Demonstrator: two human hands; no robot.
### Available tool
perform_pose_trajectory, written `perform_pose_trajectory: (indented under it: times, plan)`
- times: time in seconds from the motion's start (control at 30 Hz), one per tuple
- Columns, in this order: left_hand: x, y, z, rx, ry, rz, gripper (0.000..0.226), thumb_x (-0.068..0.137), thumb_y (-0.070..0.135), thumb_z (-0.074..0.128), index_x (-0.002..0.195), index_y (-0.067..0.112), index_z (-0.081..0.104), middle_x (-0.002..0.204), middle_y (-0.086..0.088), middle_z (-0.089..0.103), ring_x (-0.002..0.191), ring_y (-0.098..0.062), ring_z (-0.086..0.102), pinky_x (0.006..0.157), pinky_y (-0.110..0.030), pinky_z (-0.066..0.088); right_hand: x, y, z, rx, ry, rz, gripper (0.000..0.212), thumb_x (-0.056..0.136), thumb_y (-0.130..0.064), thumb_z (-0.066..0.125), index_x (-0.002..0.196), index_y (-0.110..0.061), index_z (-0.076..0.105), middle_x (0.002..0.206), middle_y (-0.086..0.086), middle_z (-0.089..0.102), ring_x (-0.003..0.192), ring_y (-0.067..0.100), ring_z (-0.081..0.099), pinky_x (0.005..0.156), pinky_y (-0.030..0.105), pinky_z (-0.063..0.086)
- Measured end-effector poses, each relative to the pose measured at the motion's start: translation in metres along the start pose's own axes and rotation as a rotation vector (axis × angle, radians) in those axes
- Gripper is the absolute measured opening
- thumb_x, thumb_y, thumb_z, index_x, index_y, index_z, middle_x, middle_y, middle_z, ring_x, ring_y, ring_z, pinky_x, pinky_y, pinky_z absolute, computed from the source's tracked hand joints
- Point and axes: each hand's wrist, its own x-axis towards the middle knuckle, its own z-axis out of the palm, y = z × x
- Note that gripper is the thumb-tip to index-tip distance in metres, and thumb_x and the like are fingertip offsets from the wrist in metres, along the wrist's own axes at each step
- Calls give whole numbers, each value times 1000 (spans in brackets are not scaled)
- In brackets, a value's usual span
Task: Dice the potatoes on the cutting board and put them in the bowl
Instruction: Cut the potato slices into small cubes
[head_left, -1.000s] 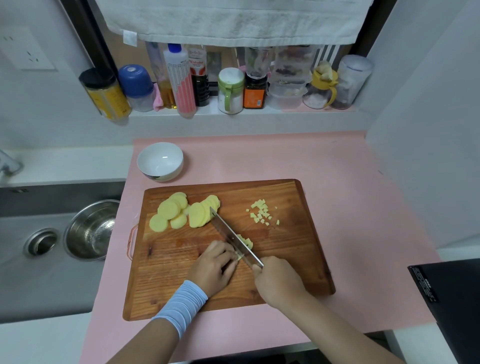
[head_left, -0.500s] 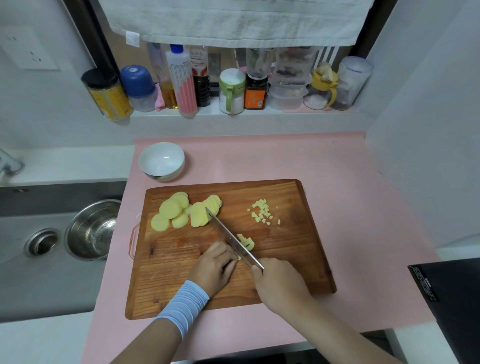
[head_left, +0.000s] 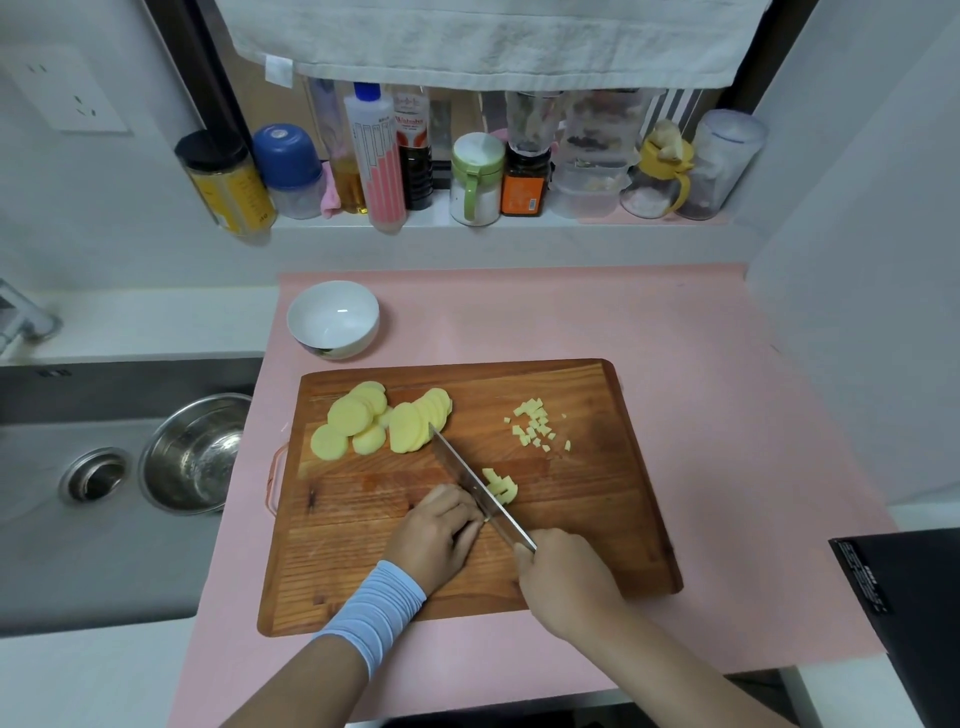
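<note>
Potato strips (head_left: 501, 488) are seen near the middle of the cutting board (head_left: 597, 519), cut pieces lying just right of the knife (head_left: 478, 488); the blade is set slantwise across them, its tip pointed at the fanned potato slices (head_left: 382, 423) at the far left of the board; a scatter of small potato dice (head_left: 537, 428) is spread at the far right; the knife handle is wrapped fully by the right hand (head_left: 563, 579), fingers closed round it; the left hand (head_left: 439, 535) is curled, knuckles against the blade's flat, fingertips pressed down on the strips' near end, which is mostly hidden; a pale blue wristband (head_left: 374, 613) is worn on that wrist; the white bowl (head_left: 332, 317) is stood on the pink mat (head_left: 701, 415), just beyond the board's far left corner; a steel basin (head_left: 195, 452) is sat in the sink (head_left: 78, 545) at the left.
</note>
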Motion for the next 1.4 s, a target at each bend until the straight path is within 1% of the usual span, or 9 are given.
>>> perform_pose_trajectory:
  times: [0.53,0.6,0.73,0.8,0.9,1.0,1.17,1.3,1.4]
  plan:
    - [23,-1,-15,32,-79,-59,14,91,29,62,90,18,70,92,8,65,91,-11,56,83,-25,48,21,15,-39,36,18,-111,41,102,-44,47,66,-26,54,73,-6,65,71,15,64,62,33,50]
    - [28,2,-33,3,87,-226,16,88,21,52,90,17,67,91,6,64,89,-12,56,84,-21,44,21,19,-46,-51,84,-175,37,102,-43,45,73,-26,59,75,-7,66,73,15,63,66,35,54]
    - [45,0,-90,-108,539,-585,19,74,5,41,79,18,54,82,2,59,80,-13,51,75,-18,37,22,33,-56,-303,313,-402,30,101,-41,47,120,-32,68,89,-8,74,78,16,68,67,35,57]
    - [61,1,-109,-98,301,-625,22,77,4,44,72,19,58,76,8,61,76,-9,52,70,-14,38,24,39,-58,-429,350,-518,33,99,-38,52,131,-36,62,88,-8,73,76,18,69,64,33,56]
    - [85,13,-105,-182,-371,-712,34,84,2,46,71,23,69,68,7,66,64,-15,57,63,-24,51,23,38,-62,-560,335,-591,26,93,-35,61,120,-35,64,88,-8,71,75,18,69,62,31,56]
    - [96,20,-84,-144,-661,-671,31,86,14,49,73,31,72,84,8,72,82,-13,65,84,-30,54,23,35,-60,-668,353,-617,27,64,-35,86,87,-34,71,61,-10,63,47,14,60,39,28,44]
    - [113,25,-62,-122,-712,-637,51,87,-3,42,88,39,72,97,17,71,102,-5,64,101,-25,47,25,33,-60,-718,386,-638,30,51,-32,91,71,-30,69,51,-7,56,38,16,53,38,24,26]
    - [112,27,-55,-149,-560,-663,48,91,-4,42,93,31,75,105,18,68,103,-2,60,98,-18,42,19,33,-59,-667,366,-646,13,86,-31,70,98,-28,71,74,-4,68,60,19,65,50,29,46]
    - [109,27,-60,-300,-413,-672,44,91,-6,47,83,28,74,98,13,73,99,-2,64,96,-19,47,18,29,-65,-620,294,-629,25,97,-29,54,119,-29,66,94,-2,71,80,22,67,64,32,49]
